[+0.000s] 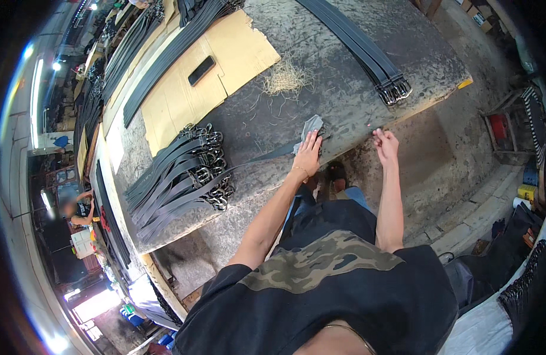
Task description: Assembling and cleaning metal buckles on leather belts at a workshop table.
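My left hand (307, 155) lies at the near edge of the dark worktable (249, 118), its fingers stretched over a crumpled grey cloth (311, 125). A dark belt strap (267, 155) runs from the belt pile toward this hand, and its end is hidden there. Just off the table edge, my right hand (386, 147) has its fingers curled together; whatever they hold, if anything, is too small to make out. Left of my left hand lies a pile of dark belts (166, 177) with metal buckles (209, 171) bunched at one end.
A flat bundle of belts (350, 35) lies at the far right, buckles toward me. Cardboard (237, 47) carries a phone (202, 70). Loose thread scraps (288, 78) sit mid-table. More straps (166, 65) stretch along the far left. Another person (80, 210) is at the left.
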{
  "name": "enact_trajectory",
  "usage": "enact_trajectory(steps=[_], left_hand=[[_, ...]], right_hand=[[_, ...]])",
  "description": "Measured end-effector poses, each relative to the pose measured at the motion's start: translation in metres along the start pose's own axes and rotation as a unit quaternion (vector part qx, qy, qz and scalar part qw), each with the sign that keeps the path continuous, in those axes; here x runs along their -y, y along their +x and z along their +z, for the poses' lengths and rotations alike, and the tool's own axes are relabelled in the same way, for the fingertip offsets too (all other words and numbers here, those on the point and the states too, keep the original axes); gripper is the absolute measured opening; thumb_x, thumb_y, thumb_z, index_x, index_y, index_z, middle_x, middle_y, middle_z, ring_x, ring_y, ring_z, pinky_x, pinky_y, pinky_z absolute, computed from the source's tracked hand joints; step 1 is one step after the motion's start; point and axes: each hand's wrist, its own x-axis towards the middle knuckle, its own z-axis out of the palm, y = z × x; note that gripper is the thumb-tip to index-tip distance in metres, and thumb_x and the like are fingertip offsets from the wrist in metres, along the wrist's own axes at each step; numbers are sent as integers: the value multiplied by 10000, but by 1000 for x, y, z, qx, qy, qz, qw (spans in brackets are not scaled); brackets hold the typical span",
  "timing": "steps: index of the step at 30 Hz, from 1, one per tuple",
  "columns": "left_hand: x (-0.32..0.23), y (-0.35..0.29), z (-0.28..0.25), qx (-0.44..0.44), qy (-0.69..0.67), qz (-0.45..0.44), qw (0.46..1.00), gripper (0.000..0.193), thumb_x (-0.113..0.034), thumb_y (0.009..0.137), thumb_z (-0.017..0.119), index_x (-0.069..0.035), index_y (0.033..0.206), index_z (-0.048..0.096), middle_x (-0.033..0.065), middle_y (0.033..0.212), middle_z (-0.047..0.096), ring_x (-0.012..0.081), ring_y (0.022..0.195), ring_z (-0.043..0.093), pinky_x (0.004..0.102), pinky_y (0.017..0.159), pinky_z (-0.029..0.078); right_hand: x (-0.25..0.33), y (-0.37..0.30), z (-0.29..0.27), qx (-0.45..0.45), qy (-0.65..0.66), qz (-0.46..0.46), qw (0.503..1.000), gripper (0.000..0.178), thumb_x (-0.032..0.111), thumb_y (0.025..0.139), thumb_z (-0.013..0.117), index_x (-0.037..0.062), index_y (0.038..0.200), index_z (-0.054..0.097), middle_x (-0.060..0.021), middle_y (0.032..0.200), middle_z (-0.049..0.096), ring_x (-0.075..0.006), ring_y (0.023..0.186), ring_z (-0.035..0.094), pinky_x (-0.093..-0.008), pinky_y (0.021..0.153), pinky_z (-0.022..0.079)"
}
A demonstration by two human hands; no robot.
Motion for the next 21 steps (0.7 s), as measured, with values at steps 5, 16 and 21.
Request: enact_trajectory(steps=[5,16,21], left_hand=[[-1,-7,1,-34,-24,14,999,663,22,729,546,-25,1364,361,144,1526,214,333,1401,233,477,1091,306],[-64,88,19,-114,-197,96,969,582,27,738,512,-10,1314,431,214,1378,424,362,1243,445,413,1010,402],[-96,77,17,167,-287,197,922,354,-38,705,544,-91,1035,662,178,1004,661,358,947,624,424,849,492]], right_hand=[[8,-29,-5,-37,101,-41,993,135,86,884,652,69,991,571,-29,840,628,-75,702,554,-229,580,446],[35,-118,-45,-220,7,-63,973,260,107,892,648,-31,1112,631,-75,908,672,-95,702,580,-240,666,510],[45,-155,-35,-268,15,-102,958,294,97,894,641,-20,1159,592,-78,904,652,-113,698,573,-248,657,502]])
